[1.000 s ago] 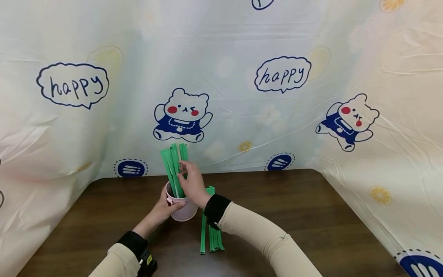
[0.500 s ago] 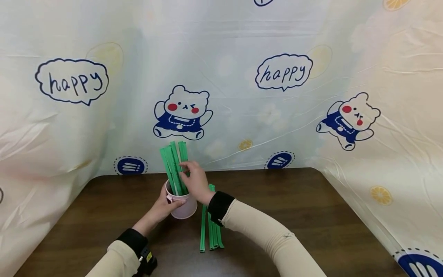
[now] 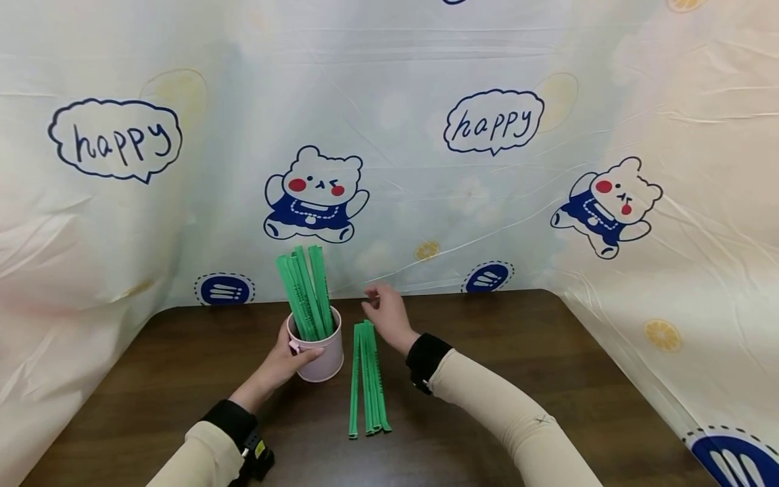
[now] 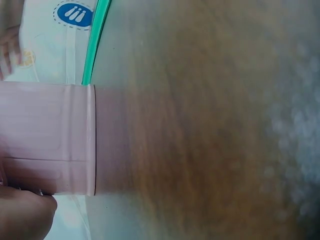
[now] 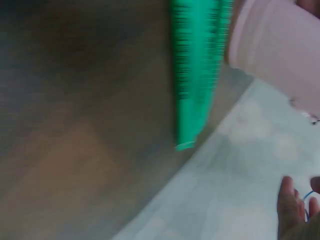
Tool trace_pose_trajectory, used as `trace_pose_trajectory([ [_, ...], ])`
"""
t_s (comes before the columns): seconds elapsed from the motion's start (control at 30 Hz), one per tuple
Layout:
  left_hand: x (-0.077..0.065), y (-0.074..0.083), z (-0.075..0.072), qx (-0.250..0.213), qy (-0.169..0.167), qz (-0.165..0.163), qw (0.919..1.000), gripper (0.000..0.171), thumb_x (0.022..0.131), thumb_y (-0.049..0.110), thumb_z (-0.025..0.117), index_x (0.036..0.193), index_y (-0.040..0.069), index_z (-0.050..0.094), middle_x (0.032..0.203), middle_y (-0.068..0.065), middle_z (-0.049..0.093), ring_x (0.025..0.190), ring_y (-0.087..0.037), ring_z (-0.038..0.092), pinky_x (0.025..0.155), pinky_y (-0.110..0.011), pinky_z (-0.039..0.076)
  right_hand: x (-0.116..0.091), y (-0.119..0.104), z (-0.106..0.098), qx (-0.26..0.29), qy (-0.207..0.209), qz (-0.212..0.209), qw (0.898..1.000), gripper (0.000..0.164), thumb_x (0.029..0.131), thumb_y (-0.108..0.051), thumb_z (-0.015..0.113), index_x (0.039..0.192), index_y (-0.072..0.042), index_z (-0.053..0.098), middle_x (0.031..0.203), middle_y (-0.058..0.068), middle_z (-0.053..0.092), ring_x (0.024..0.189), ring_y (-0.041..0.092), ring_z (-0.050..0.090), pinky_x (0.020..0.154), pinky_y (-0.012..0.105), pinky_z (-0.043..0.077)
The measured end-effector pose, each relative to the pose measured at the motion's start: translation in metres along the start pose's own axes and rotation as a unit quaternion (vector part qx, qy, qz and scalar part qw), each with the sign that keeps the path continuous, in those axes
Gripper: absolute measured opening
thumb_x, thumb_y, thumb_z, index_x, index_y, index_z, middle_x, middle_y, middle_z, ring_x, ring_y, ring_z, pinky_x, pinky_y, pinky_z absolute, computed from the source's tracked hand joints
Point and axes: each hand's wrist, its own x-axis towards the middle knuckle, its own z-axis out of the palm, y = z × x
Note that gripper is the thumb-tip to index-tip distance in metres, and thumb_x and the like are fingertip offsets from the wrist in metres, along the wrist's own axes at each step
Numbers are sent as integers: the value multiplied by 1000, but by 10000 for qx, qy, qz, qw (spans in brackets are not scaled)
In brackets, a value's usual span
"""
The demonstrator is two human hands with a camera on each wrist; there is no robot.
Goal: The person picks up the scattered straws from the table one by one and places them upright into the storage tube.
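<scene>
My left hand (image 3: pixel 285 358) grips a small pink bucket (image 3: pixel 322 362) round its left side, thumb across the front below the rim. Inside the bucket a bunch of long, flat green packets (image 3: pixel 302 294) with dark print, like wrapped straws, stands upright and leans a little left. On the table to the right, several more green packets (image 3: pixel 372 385) lie side by side, pointing away from me. My right hand (image 3: pixel 392 318) hovers by their far ends with fingers loosely bent and nothing between them. The left wrist view shows the pink bucket wall (image 4: pixel 45 125) close up.
A dark brown wooden table (image 3: pixel 487 406) carries everything. Behind its far edge hangs a pale printed cloth (image 3: pixel 402 135) with bears and the word "happy", which also drapes down both sides.
My right hand has left the packets in the bucket and moved right to the far ends of those on the table. The left hand keeps its grip on the bucket.
</scene>
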Motion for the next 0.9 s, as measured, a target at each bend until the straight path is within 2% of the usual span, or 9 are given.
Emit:
trace_pose_trajectory([
  [0.13, -1, -1, 0, 16, -22, 0, 10000, 102, 96, 15, 67, 161, 8, -12, 165, -28, 9, 151, -49, 20, 123, -70, 21, -13, 14, 0, -40, -603, 720, 9956, 25, 100, -11, 62, 122, 1, 65, 109, 14, 66, 94, 20, 62, 82, 31, 52],
  [0.2, -1, -1, 1, 9, -28, -13, 10000, 101, 97, 14, 66, 161, 8, -12, 165, -28, 9, 151, -49, 20, 123, -70, 21, -22, 7, -1, -24, -909, 1270, 9877, 27, 95, 1, 61, 121, 9, 64, 102, 18, 65, 88, 24, 63, 77, 33, 54],
  [0.33, 0, 0, 2, 54, 0, -90, 9999, 101, 97, 15, 67, 161, 9, -11, 166, -28, 9, 152, -48, 19, 123, -69, 20, -33, 5, 1, -66, -1319, 1830, 9742, 32, 94, 6, 58, 125, 13, 61, 81, 7, 54, 66, 16, 55, 64, 25, 46],
  [0.5, 1, 0, 2, 152, 28, -155, 9998, 104, 95, 18, 69, 161, 8, -11, 167, -28, 10, 153, -48, 19, 124, -68, 21, -36, 5, 5, -222, -1509, 1972, 9684, 39, 95, 8, 57, 133, 12, 57, 65, -2, 39, 57, 11, 42, 62, 24, 36],
  [0.63, 1, 1, 1, 120, 45, -182, 9998, 104, 95, 17, 69, 161, 9, -11, 167, -28, 9, 153, -48, 18, 124, -68, 20, -33, 6, 8, -447, -1545, 1858, 9693, 44, 93, 9, 57, 136, 13, 56, 61, -1, 40, 55, 11, 36, 64, 25, 32],
  [0.73, 1, 2, 1, 90, 36, -182, 9998, 104, 96, 16, 68, 161, 9, -12, 167, -28, 8, 153, -48, 18, 124, -68, 20, -32, 6, 10, -640, -1540, 1785, 9697, 47, 89, 11, 56, 136, 14, 56, 69, 16, 57, 55, 11, 29, 63, 26, 29],
  [0.8, 1, 2, 0, 99, 39, -192, 9998, 104, 96, 16, 68, 161, 8, -12, 167, -28, 8, 153, -48, 18, 124, -68, 20, -32, 5, 11, -678, -1510, 1785, 9699, 47, 88, 13, 55, 135, 15, 56, 92, 27, 68, 55, 12, 25, 62, 27, 28],
  [0.87, 1, 3, 0, 117, 60, -210, 9997, 104, 96, 16, 68, 162, 8, -12, 167, -28, 9, 153, -48, 18, 124, -67, 20, -32, 4, 11, -742, -1536, 1792, 9689, 20, 87, 14, 54, 104, 15, 66, 82, 26, 63, 56, 12, 19, 61, 29, 24],
  [0.9, 1, 2, 0, 128, 62, -216, 9997, 104, 96, 16, 69, 162, 8, -12, 167, -28, 10, 153, -48, 18, 124, -67, 20, -31, 3, 11, -788, -1553, 1797, 9682, 9, 88, 13, 55, 84, 9, 61, 73, 19, 57, 56, 12, 18, 61, 29, 23],
])
